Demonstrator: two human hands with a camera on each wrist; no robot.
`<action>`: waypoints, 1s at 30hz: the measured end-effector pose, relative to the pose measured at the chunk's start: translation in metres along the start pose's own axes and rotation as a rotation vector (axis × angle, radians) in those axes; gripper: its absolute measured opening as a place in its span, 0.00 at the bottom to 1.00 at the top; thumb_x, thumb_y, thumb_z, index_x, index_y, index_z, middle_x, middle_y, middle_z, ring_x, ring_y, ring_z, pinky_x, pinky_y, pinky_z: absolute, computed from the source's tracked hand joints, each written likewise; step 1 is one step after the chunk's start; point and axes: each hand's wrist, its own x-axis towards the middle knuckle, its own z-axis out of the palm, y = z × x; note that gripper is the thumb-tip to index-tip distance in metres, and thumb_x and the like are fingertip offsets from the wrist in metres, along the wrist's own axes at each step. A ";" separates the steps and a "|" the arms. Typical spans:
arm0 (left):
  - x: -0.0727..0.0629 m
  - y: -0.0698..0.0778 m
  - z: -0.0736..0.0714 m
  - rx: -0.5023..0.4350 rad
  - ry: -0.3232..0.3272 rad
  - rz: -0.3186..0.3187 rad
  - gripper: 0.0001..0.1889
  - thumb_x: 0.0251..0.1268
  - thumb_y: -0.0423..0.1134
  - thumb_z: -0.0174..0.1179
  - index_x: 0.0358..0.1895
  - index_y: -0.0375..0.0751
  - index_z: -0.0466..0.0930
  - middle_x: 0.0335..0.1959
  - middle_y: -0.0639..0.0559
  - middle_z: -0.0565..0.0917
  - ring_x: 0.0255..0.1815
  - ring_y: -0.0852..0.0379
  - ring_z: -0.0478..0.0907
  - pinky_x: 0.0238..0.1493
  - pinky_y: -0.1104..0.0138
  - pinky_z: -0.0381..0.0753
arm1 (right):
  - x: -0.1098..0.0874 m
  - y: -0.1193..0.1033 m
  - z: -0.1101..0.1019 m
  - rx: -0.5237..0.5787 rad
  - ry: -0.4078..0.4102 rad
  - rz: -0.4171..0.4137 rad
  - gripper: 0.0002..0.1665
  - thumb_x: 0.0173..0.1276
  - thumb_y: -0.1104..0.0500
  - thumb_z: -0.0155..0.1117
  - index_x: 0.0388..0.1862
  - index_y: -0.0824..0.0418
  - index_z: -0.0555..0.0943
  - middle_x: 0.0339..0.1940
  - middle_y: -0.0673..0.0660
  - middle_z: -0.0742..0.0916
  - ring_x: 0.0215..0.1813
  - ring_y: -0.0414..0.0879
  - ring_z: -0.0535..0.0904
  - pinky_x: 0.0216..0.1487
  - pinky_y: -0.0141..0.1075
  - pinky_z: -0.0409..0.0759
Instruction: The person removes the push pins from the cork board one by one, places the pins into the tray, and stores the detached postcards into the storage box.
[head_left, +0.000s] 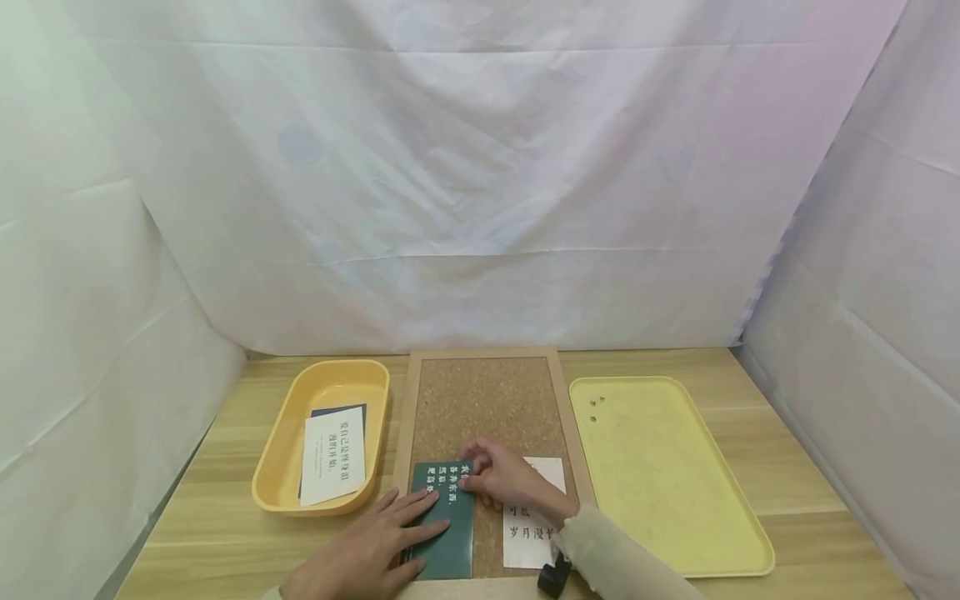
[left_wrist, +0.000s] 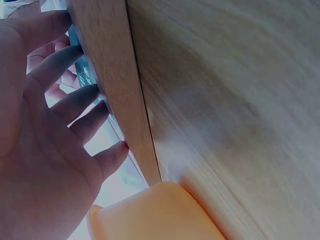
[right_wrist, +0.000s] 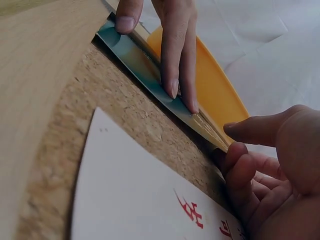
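Note:
A dark green card (head_left: 453, 546) with white characters lies at the near left of a wood-framed corkboard (head_left: 487, 400). My left hand (head_left: 375, 537) rests on it with fingers spread, their tips pressing the card near its left side. At the card's far right corner, my right hand (head_left: 506, 479) has its fingers curled, and the corner (right_wrist: 215, 142) sits between thumb and fingers in the right wrist view. Whatever else those fingertips may hold is hidden. Beneath the right wrist, a white card (head_left: 525, 552) with characters lies on the cork, partly covered by the hand.
Left of the board stands a yellow-orange basin (head_left: 272, 454) with a white card (head_left: 330, 458) over a dark blue one. To the right lies a pale yellow tray (head_left: 667, 483) with several small pins (head_left: 593, 403) near its far left corner. White curtains (head_left: 480, 167) enclose the table.

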 end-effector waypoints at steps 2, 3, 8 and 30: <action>0.000 0.000 0.000 0.006 0.006 0.004 0.25 0.75 0.57 0.50 0.72 0.61 0.68 0.77 0.52 0.64 0.77 0.49 0.60 0.71 0.41 0.60 | -0.001 0.001 0.001 0.005 -0.009 -0.009 0.20 0.65 0.60 0.70 0.55 0.56 0.78 0.22 0.50 0.82 0.17 0.41 0.74 0.15 0.27 0.71; 0.000 0.000 0.001 0.010 0.009 0.007 0.25 0.75 0.57 0.50 0.72 0.61 0.68 0.77 0.51 0.64 0.77 0.48 0.61 0.71 0.41 0.60 | -0.001 0.002 0.001 -0.001 -0.015 -0.014 0.19 0.64 0.60 0.71 0.54 0.55 0.79 0.21 0.50 0.82 0.17 0.40 0.74 0.15 0.27 0.71; -0.001 0.000 0.002 0.030 0.026 0.020 0.25 0.75 0.55 0.51 0.72 0.60 0.68 0.77 0.49 0.64 0.76 0.48 0.61 0.71 0.41 0.61 | -0.001 0.003 0.001 -0.048 -0.062 -0.059 0.19 0.62 0.59 0.73 0.52 0.51 0.83 0.18 0.48 0.80 0.16 0.37 0.71 0.17 0.27 0.68; 0.000 0.000 0.004 0.055 0.063 0.039 0.27 0.72 0.53 0.56 0.72 0.59 0.68 0.75 0.49 0.66 0.75 0.48 0.63 0.69 0.41 0.65 | 0.000 0.007 0.001 -0.102 -0.138 -0.090 0.25 0.61 0.58 0.74 0.59 0.48 0.83 0.14 0.46 0.78 0.15 0.35 0.64 0.17 0.25 0.60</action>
